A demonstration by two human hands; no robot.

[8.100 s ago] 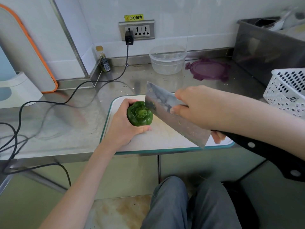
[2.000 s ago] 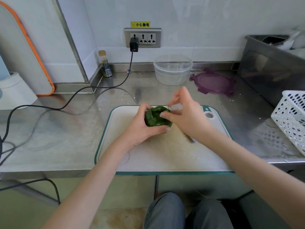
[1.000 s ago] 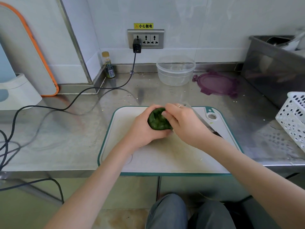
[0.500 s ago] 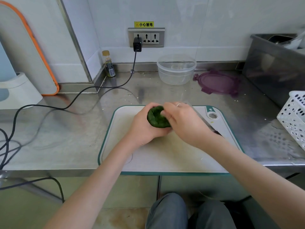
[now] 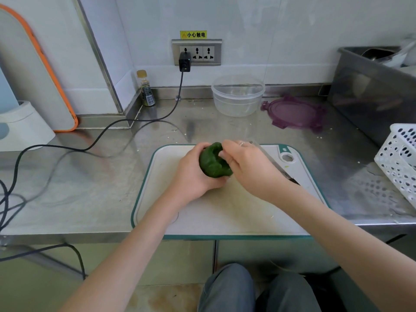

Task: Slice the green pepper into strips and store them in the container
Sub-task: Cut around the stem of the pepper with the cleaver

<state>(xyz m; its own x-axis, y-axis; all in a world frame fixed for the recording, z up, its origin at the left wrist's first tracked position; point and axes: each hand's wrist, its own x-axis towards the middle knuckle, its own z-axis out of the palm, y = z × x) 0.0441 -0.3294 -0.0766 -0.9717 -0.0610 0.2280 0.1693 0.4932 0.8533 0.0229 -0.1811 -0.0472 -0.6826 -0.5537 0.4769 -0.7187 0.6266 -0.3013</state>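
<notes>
left hand (image 5: pixel 193 174) curled round the green pepper (image 5: pixel 212 162) over the cutting board's (image 5: pixel 225 212) far edge | right hand (image 5: pixel 247 167) has fingertips hooked into its open top, I judge coring | I'd brace firmly and pull the core steadily | knife (image 5: pixel 278 164) lies under right hand | container (image 5: pixel 238 95) waits at tabletop's back edge

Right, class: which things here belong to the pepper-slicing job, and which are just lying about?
Job: green pepper, cutting board, knife, clear container, purple lid.
Lying about: small bottle, black cable, white basket, metal bin.
</notes>
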